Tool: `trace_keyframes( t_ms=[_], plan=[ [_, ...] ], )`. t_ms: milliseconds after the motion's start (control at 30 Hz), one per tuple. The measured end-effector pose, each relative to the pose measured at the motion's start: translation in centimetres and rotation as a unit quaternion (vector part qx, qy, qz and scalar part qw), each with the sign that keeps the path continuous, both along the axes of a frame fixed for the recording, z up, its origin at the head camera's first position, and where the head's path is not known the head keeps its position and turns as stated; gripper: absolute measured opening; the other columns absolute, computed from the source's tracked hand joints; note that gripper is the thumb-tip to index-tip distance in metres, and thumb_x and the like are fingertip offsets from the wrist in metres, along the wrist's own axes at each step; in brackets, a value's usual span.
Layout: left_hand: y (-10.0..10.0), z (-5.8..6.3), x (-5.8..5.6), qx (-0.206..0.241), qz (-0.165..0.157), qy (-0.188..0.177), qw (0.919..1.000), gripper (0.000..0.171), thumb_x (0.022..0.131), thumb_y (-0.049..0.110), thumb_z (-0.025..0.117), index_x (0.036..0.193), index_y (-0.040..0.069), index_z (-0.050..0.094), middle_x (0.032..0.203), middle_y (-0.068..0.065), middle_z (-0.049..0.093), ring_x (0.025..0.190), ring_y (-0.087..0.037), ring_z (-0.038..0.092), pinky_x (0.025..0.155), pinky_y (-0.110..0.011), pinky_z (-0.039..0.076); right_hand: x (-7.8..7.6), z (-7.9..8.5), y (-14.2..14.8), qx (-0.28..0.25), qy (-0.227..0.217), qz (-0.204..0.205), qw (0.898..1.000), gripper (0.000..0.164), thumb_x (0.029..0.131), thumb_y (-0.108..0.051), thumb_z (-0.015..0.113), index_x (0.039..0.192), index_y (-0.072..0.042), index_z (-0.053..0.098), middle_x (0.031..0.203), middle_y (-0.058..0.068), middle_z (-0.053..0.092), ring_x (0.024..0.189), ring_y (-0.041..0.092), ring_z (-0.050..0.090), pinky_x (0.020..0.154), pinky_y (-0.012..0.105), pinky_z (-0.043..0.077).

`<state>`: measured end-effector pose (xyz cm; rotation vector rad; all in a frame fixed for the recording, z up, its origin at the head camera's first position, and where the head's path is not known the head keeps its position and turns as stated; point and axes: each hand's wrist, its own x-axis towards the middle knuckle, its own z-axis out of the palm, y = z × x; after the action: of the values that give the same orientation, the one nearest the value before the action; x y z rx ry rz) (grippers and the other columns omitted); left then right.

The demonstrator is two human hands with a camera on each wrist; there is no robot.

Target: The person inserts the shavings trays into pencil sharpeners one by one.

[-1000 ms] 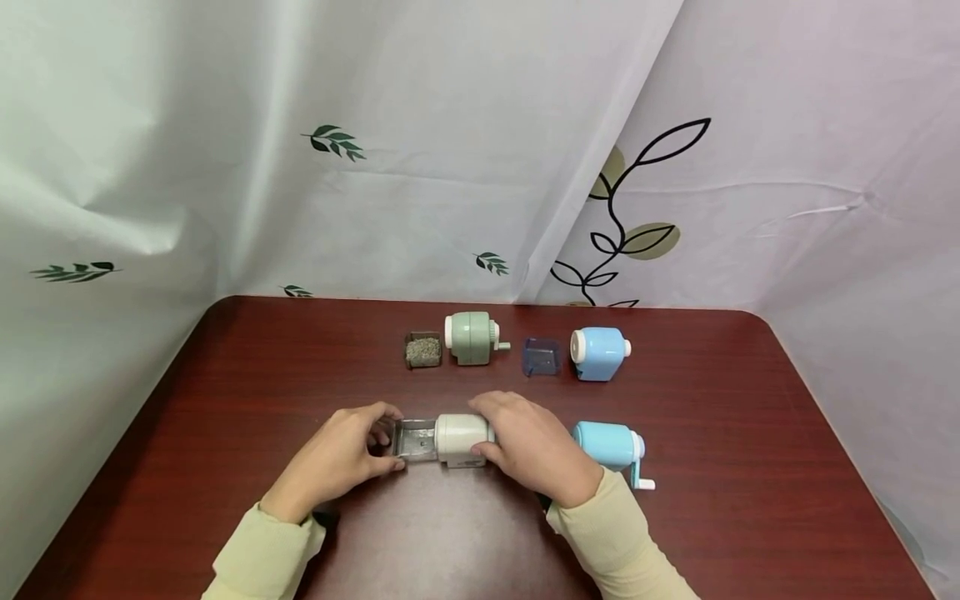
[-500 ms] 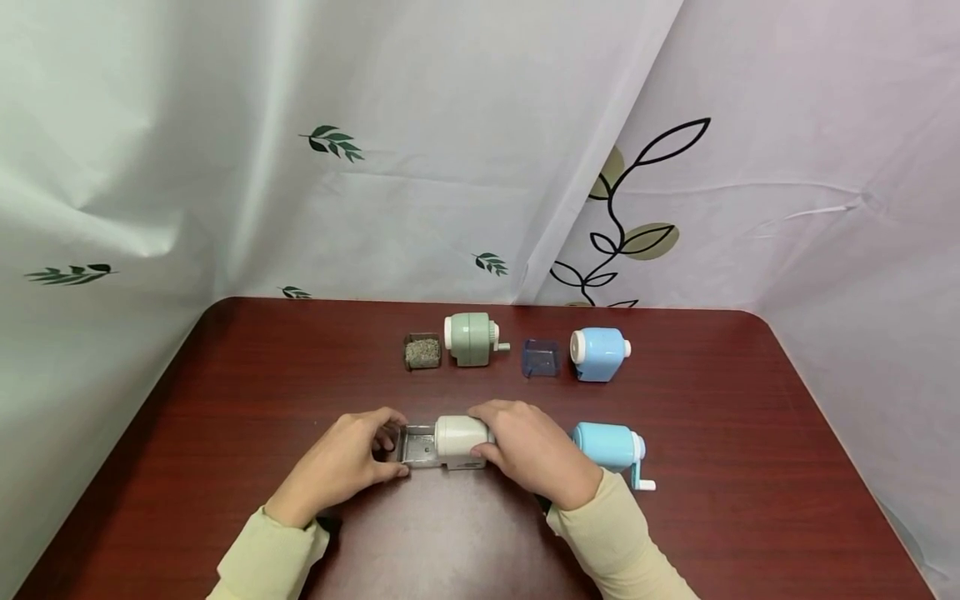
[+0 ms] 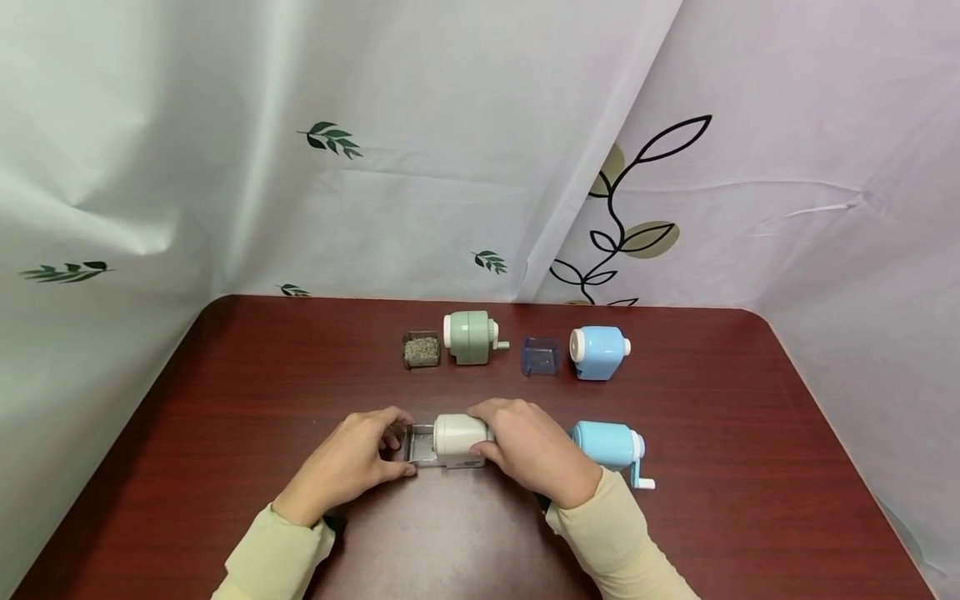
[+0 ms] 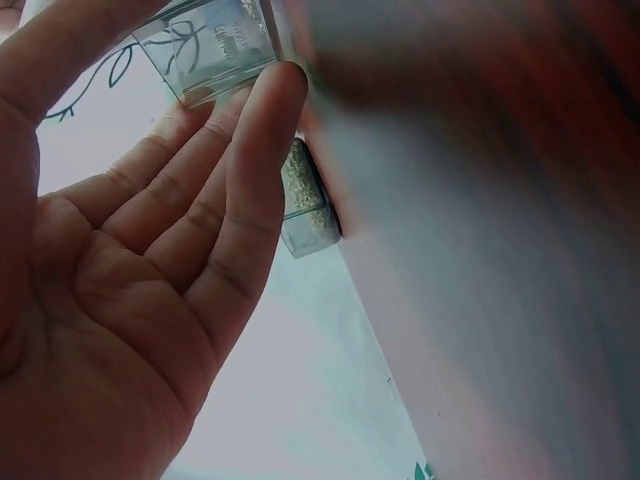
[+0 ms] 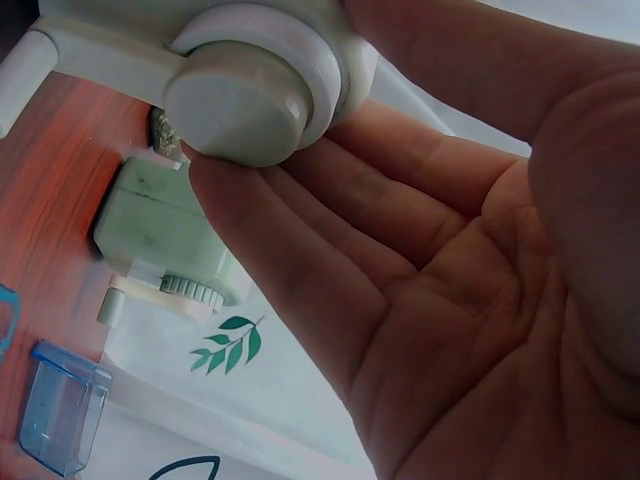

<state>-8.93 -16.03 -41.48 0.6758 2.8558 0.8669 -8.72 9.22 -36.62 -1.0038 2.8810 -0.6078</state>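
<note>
In the head view a cream-white crank pencil sharpener (image 3: 459, 437) sits at the middle of the table, its clear shavings drawer (image 3: 423, 447) sticking partly out to the left. My left hand (image 3: 351, 457) pinches the drawer's outer end between thumb and fingers. A few shavings show inside the drawer (image 4: 230, 40) in the left wrist view. My right hand (image 3: 529, 448) grips the right side of the sharpener body from above. Close up in the right wrist view, its round knob (image 5: 240, 105) and crank arm lie beside my fingers, the handle pointing away.
Behind stand a green sharpener (image 3: 471, 338), a clear drawer full of shavings (image 3: 422, 350), a dark blue transparent drawer (image 3: 540, 357) and a blue sharpener (image 3: 598, 352). A light blue crank sharpener (image 3: 604, 445) is just right of my right hand. White curtains hang behind the table (image 3: 247, 358).
My left hand has moved slightly right, and the clear drawer has slid farther into the white sharpener. The right hand keeps its grip in the same place.
</note>
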Motion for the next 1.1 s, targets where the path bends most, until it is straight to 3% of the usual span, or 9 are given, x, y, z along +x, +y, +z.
trace_keyframes(
  t_ms=[1100],
  plan=[
    [1.4,0.1,-0.1,-0.006,-0.019,0.021,0.9996,0.048,0.066,0.034,0.083,0.104,0.013,0.062,0.079,0.007,0.062,0.070,-0.004,0.059,0.062,-0.023,0.050,-0.1,0.0,0.0,-0.003,-0.003,-0.005,1.000,0.038,0.084,-0.027,0.070,0.114,-0.005,0.064,0.111,0.005,0.065,0.099,0.017,0.060,0.083,0.034,0.049]
  ],
)
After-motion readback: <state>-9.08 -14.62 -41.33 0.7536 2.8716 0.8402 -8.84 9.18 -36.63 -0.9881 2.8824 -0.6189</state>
